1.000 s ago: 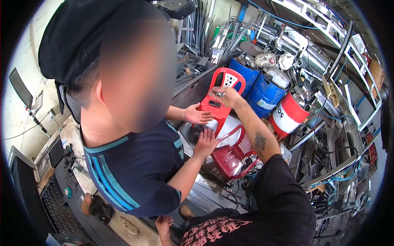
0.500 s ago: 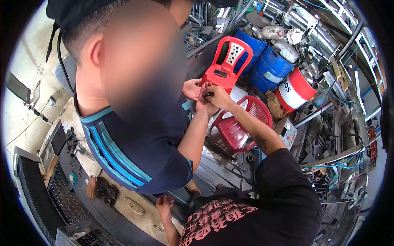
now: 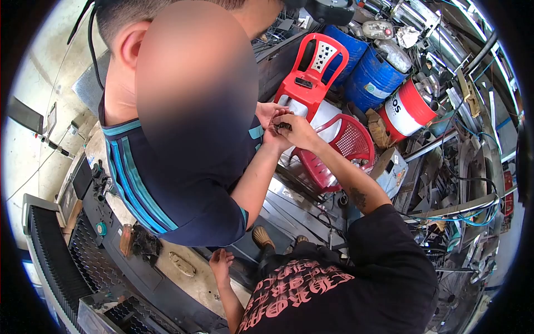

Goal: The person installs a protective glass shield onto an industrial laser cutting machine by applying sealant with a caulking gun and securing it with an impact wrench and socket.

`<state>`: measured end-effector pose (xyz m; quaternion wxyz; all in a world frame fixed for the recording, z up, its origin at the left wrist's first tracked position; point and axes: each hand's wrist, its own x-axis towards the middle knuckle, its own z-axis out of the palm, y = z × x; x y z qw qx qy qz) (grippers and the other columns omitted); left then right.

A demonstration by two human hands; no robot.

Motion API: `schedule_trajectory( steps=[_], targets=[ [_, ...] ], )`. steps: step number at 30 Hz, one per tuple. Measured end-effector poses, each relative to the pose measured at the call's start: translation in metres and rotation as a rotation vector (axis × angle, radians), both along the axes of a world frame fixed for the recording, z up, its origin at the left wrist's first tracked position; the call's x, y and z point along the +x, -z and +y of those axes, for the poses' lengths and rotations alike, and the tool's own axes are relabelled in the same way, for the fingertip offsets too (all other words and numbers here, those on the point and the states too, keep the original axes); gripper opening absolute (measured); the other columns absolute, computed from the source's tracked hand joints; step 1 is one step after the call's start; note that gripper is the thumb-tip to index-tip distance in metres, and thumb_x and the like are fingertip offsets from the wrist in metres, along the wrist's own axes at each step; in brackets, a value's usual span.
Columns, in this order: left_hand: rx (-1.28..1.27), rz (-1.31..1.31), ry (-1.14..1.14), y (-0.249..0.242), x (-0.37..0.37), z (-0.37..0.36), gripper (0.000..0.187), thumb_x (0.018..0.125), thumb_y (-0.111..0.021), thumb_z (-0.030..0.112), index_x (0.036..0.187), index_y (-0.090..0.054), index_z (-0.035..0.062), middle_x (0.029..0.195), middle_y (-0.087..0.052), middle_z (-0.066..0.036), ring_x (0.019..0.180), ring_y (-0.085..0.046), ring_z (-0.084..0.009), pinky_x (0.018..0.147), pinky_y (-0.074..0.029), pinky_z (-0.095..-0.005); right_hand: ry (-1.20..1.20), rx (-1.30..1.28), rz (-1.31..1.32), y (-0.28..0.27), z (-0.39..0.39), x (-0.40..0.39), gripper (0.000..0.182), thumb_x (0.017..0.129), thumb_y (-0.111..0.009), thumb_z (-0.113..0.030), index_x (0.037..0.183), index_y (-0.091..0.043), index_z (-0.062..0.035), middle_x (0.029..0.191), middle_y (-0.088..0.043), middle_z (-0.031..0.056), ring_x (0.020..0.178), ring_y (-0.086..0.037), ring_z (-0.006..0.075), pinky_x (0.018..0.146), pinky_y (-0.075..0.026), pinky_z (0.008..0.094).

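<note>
My right hand (image 3: pixel 299 133) reaches over the cupped hands (image 3: pixel 271 114) of a person in a navy shirt with blue stripes. Between my fingertips is a small dark object (image 3: pixel 284 126), too small to name, held just over that person's palm. My left hand (image 3: pixel 221 265) hangs low by my side, fingers loosely curled and apart, with nothing in it. Nearest to it is the dark machine bed (image 3: pixel 161 289) on the left.
A red plastic chair (image 3: pixel 311 78) and a darker red chair (image 3: pixel 347 142) stand beyond our hands. Behind them are blue drums (image 3: pixel 367 83) and a red-and-white drum (image 3: pixel 409 111). Scrap metal (image 3: pixel 439 195) fills the right side. A brown block (image 3: pixel 126 240) lies on the machine.
The view has shifted a little. My right hand still pinches the small dark object at the other person's palm; my left hand stays low at my side.
</note>
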<state>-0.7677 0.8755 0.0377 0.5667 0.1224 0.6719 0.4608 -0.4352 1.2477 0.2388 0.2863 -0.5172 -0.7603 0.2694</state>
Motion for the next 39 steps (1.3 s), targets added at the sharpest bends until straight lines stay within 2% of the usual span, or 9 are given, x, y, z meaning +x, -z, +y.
schedule_trajectory(
  steps=[13,20,22,23,24,26,29,33,39],
  targets=[
    [0.043,-0.034,0.109,0.017,0.013,0.001,0.031,0.095,-0.064,0.029,0.113,-0.061,0.0038,0.087,-0.071,-0.011,0.070,-0.068,-0.0160,0.056,-0.049,-0.0238,-0.096,0.247,0.171,0.018,-0.044,0.014,0.032,0.074,-0.057,0.001,0.104,-0.067,-0.0034,0.097,-0.070,0.0162,0.093,-0.070,0.0305,0.085,-0.054,0.0396],
    [0.047,0.065,0.277,0.032,0.023,0.027,0.027,0.100,-0.048,0.036,0.090,-0.044,0.0113,0.073,-0.046,-0.003,0.059,-0.046,-0.0127,0.066,-0.043,-0.0258,-0.037,0.125,0.136,-0.019,-0.036,0.059,0.034,0.081,-0.057,-0.001,0.113,-0.066,-0.0032,0.099,-0.069,0.0184,0.091,-0.070,0.0297,0.082,-0.055,0.0394],
    [0.297,-0.146,0.465,-0.007,0.104,0.146,0.030,0.101,-0.044,0.038,0.084,-0.040,0.0134,0.069,-0.039,-0.001,0.056,-0.039,-0.0118,0.068,-0.041,-0.0264,0.046,0.203,0.000,-0.037,-0.016,0.083,0.033,0.081,-0.057,-0.008,0.113,-0.066,-0.0038,0.091,-0.070,0.0213,0.084,-0.070,0.0313,0.075,-0.055,0.0414],
    [0.357,-0.581,0.454,-0.024,0.157,0.214,0.033,0.102,-0.041,0.039,0.081,-0.037,0.0145,0.068,-0.035,0.001,0.055,-0.036,-0.0113,0.070,-0.041,-0.0267,0.115,0.187,-0.080,-0.052,0.005,0.099,0.035,0.082,-0.058,-0.010,0.116,-0.065,-0.0042,0.091,-0.069,0.0228,0.084,-0.070,0.0325,0.074,-0.054,0.0422],
    [0.189,-1.401,0.161,-0.034,0.206,0.272,0.035,0.103,-0.039,0.040,0.078,-0.035,0.0155,0.066,-0.032,0.002,0.053,-0.033,-0.0108,0.071,-0.040,-0.0270,0.182,0.176,-0.132,-0.084,0.021,0.113,0.038,0.082,-0.058,-0.011,0.119,-0.063,-0.0033,0.092,-0.069,0.0243,0.086,-0.070,0.0360,0.075,-0.054,0.0458],
    [-0.047,-1.968,-0.131,-0.044,0.268,0.337,0.041,0.104,-0.035,0.042,0.071,-0.030,0.0177,0.062,-0.025,0.004,0.050,-0.026,-0.0099,0.074,-0.038,-0.0276,0.326,0.291,-0.263,-0.153,0.060,0.142,0.044,0.082,-0.057,-0.012,0.125,-0.056,-0.0012,0.095,-0.069,0.0259,0.092,-0.068,0.0412,0.080,-0.054,0.0498],
    [-0.115,-2.030,-0.323,-0.023,0.287,0.344,0.047,0.105,-0.030,0.044,0.065,-0.026,0.0197,0.058,-0.018,0.006,0.047,-0.020,-0.0090,0.076,-0.037,-0.0283,0.490,0.108,-0.451,-0.237,0.142,0.191,0.053,0.079,-0.059,-0.016,0.128,-0.048,0.0000,0.104,-0.070,0.0277,0.099,-0.069,0.0422,0.084,-0.054,0.0508],
    [-0.186,-1.931,-0.364,-0.011,0.303,0.336,0.047,0.105,-0.031,0.043,0.064,-0.026,0.0196,0.058,-0.018,0.006,0.047,-0.020,-0.0091,0.077,-0.037,-0.0290,0.700,0.069,-0.379,-0.315,0.167,0.212,0.060,0.083,-0.060,-0.019,0.139,-0.046,-0.0025,0.098,-0.074,0.0192,0.098,-0.073,0.0315,0.086,-0.055,0.0455],
    [-0.183,-1.864,-0.401,-0.013,0.313,0.328,0.047,0.104,-0.032,0.041,0.063,-0.026,0.0194,0.057,-0.018,0.006,0.047,-0.021,-0.0093,0.077,-0.038,-0.0300,0.712,-0.037,-0.336,-0.329,0.182,0.238,0.027,0.088,-0.058,-0.021,0.105,-0.075,-0.0068,0.095,-0.077,0.0096,0.087,-0.075,0.0226,0.082,-0.056,0.0396]
  ],
)
